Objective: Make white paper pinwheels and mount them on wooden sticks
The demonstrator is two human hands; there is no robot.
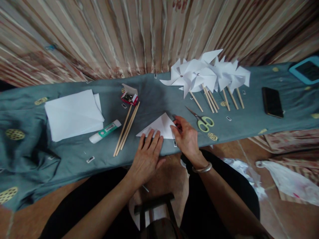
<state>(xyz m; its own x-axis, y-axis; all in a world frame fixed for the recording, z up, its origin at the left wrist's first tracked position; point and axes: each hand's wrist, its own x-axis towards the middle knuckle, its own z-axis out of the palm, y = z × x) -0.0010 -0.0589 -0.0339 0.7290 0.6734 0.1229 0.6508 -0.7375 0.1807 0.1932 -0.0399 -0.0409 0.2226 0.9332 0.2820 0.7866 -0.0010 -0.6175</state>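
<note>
A white sheet of paper point(163, 124), folded into a triangle, lies on the cloth in front of me. My left hand point(148, 156) rests flat on its lower left edge with the fingers stretched out. At the right corner, my right hand point(186, 136) pinches the paper between thumb and fingers; a bracelet circles that wrist. Green-handled scissors point(204, 122) lie just right of my right hand, blades pointing up and left. Left of the paper are several wooden sticks point(128, 129) and a glue stick point(105, 131). A small open red-and-white box point(130, 94) of metal pins stands behind the sticks.
A stack of white paper point(73, 114) lies at the left. Several paper pinwheels point(196, 74) on sticks are heaped at the back right. Beyond them are a black phone point(272, 102) and a blue-framed device point(306, 70). A pleated curtain point(139, 36) hangs behind the cloth-covered table point(154, 94).
</note>
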